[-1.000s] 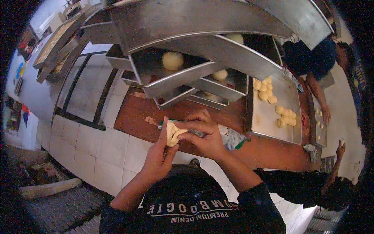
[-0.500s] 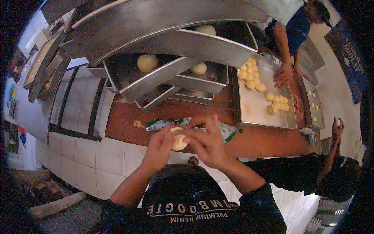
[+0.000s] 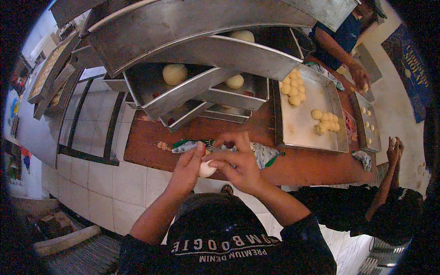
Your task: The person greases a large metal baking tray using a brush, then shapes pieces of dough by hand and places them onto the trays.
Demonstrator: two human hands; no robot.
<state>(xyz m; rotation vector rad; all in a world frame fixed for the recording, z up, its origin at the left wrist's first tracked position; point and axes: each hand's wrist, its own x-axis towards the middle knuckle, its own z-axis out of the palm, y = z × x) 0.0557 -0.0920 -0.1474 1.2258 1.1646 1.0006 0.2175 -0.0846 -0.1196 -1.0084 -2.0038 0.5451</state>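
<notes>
A pale, smooth piece of dough [image 3: 207, 169] is held between my two hands, above the near edge of the brown table. My left hand [image 3: 184, 170] cups it from the left, with the thumb up along its side. From the right, the thumb and fingers of my right hand [image 3: 239, 166] press on its top and side. My fingers partly cover the dough. Just beyond my hands lies a crumpled green and white plastic wrapper [image 3: 266, 156]. To the right, a large metal tray [image 3: 293, 140] holds two clusters of yellow balls [image 3: 326, 122].
Stacked metal trays [image 3: 183, 94] stand ahead, several with a large dough ball [image 3: 175, 74] inside. A narrow tray [image 3: 373, 117] with small dough pieces lies far right. One co-worker's hand [image 3: 360, 75] is near it; another co-worker's hands [image 3: 395, 149] hold a dough piece.
My fingers have closed further around the dough, and its yellow part no longer shows. The far co-worker's hand left the large tray, where fewer balls lie. The right co-worker's hands came together.
</notes>
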